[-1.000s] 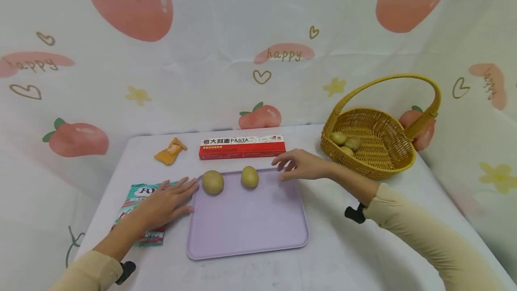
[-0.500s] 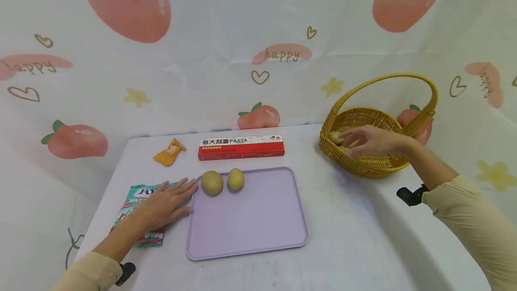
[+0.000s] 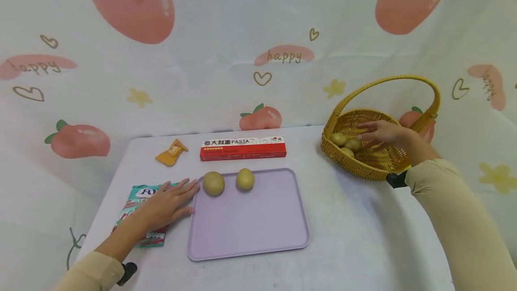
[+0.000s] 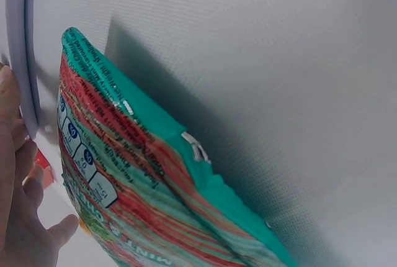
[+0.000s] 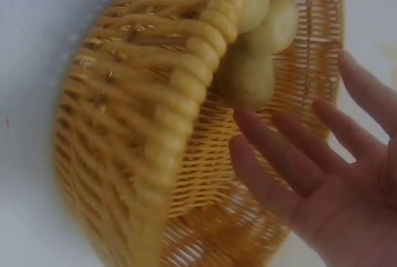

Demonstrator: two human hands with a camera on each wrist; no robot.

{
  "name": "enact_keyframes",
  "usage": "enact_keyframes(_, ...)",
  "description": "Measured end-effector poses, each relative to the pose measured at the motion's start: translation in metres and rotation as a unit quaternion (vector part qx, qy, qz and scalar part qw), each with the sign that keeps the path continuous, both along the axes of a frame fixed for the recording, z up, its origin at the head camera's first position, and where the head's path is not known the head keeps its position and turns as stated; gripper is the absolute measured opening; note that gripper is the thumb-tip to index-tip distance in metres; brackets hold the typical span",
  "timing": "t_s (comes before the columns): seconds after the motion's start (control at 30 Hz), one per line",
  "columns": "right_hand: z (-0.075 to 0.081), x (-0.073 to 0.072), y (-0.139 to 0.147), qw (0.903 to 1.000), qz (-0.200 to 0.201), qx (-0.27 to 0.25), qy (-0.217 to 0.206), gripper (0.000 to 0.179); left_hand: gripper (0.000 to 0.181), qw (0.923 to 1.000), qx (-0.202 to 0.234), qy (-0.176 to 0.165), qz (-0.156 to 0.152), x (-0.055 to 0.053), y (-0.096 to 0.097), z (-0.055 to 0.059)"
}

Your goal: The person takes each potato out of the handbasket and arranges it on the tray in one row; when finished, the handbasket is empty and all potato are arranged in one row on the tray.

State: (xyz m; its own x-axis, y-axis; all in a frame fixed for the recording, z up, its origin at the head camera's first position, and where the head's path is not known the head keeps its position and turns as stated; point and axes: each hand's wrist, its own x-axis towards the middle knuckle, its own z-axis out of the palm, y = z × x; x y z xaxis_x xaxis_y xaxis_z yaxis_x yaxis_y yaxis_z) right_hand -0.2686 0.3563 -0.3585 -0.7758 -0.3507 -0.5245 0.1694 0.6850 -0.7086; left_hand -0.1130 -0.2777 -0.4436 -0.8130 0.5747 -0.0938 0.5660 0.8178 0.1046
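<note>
My right hand (image 3: 383, 133) hovers over the yellow wicker basket (image 3: 375, 174), fingers stretched toward the potatoes inside. In the right wrist view its fingers (image 5: 279, 149) are spread and hold nothing; the tips are close to the nearest potato (image 5: 248, 84). Several potatoes (image 3: 338, 138) are grouped at the basket's left side. My left hand (image 3: 169, 205) lies flat over the teal and red candy bag (image 3: 151, 239), fingertips at the left rim of the lilac tray (image 3: 250, 219). On the tray, a larger potato (image 3: 213, 183) is near the back left corner and a smaller potato (image 3: 245, 179) to its right.
A red and white pasta box (image 3: 243, 148) lies behind the tray. To its left is a small orange packet (image 3: 171, 152). The basket's tall arched handle (image 3: 387, 80) rises over its opening. A printed cloth (image 3: 202, 80) hangs behind the table.
My right hand has moved from over the tray's back right corner to the basket. The smaller potato rolled left, then partway back right. My left hand stays in place.
</note>
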Motion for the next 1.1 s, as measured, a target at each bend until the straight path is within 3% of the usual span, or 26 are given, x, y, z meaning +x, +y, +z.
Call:
enact_keyframes(0.33,-0.022,-0.012,0.004,0.9958,-0.046,-0.028,-0.074,0.065,0.067,1.0,0.006,-0.001,-0.003,0.002,0.001,0.004)
enact_keyframes(0.73,-0.026,-0.009,-0.016,0.9955,-0.084,-0.001,-0.043,0.053,0.066,1.0,0.005,-0.003,-0.001,0.002,0.0,0.005)
enact_keyframes(1.1,-0.03,-0.01,-0.01,0.996,-0.089,-0.006,0.003,0.053,0.066,1.0,-0.006,0.001,-0.001,0.002,0.001,0.004)
